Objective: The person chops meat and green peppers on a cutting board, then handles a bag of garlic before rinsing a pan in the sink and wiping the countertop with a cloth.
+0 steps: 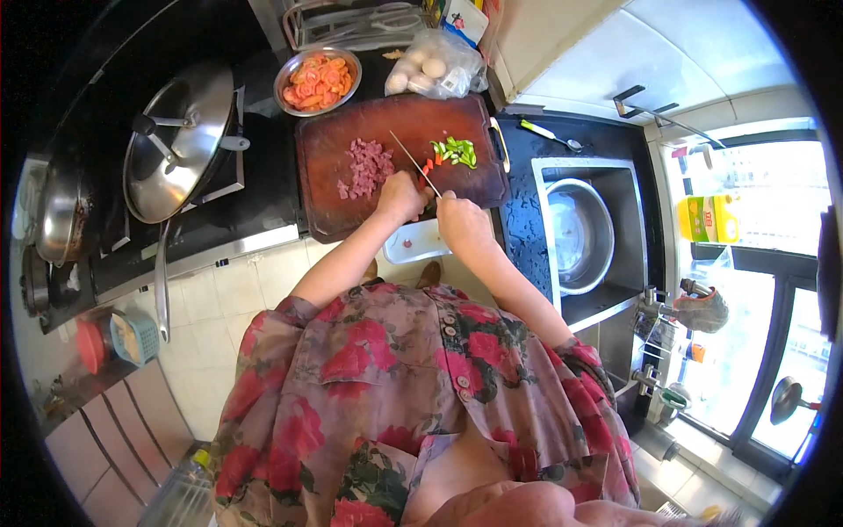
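My right hand (464, 221) grips a kitchen knife (413, 158), its blade slanting up and left across the brown cutting board (323, 138). Close to the blade, my left hand (400, 197) has its fingers curled on a red pepper (423, 181), most of which they hide. Small red pieces lie along the blade's right side. Sliced green pepper (458, 151) forms a pile on the board's right part. Left of the knife is a heap of diced pink meat (367, 168). Below the board's near edge, a white tray (415, 244) shows between my forearms.
A steel bowl of sliced orange-red vegetable (317, 80) and a plastic bag of eggs (428, 66) stand behind the board. Leftward, a lidded wok (181, 145) sits on the stove, its handle jutting toward me. The sink (596, 303) at right holds a metal basin (579, 234).
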{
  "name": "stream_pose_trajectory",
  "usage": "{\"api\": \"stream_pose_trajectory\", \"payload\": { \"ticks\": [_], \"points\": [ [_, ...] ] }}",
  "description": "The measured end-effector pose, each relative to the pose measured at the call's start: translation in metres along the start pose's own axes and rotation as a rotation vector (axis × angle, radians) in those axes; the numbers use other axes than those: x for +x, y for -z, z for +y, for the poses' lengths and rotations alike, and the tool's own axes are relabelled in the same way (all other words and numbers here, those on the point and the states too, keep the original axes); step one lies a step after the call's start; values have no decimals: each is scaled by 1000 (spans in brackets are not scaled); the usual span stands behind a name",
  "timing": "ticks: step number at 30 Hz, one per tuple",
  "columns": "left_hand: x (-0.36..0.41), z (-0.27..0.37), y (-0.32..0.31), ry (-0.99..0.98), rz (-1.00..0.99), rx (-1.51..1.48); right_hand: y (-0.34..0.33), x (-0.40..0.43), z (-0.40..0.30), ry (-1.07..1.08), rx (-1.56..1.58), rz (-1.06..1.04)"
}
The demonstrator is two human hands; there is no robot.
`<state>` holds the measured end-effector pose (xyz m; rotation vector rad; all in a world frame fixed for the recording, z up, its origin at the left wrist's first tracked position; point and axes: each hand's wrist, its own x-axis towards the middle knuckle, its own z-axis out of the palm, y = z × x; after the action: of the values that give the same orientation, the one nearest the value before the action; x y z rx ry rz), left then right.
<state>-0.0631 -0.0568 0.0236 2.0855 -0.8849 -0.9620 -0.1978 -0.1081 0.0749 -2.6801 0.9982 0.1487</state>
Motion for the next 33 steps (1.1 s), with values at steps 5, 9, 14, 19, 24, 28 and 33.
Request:
{"api": "stream_pose_trajectory", "payload": {
  "ticks": [5,9,14,19,24,28,33],
  "points": [
    [0,-2,-6,-63,36,86,6,9,20,46,80,61],
    [-2,-4,-7,-9,33,38,18,-9,26,-28,68,51],
    [-9,-1,1,-31,78,25,35,-25,31,-86,87,-42],
    [-7,3,3,-15,-30,92,33,-29,35,16,25,-56],
    [5,-7,-2,-96,129,255,37,-27,41,-86,78,-21],
    [28,18,47,-204,289,235,42,-40,54,-176,208,57],
    [112,24,101,-6,246,-12,36,-52,60,-201,324,109]
  ]
}}
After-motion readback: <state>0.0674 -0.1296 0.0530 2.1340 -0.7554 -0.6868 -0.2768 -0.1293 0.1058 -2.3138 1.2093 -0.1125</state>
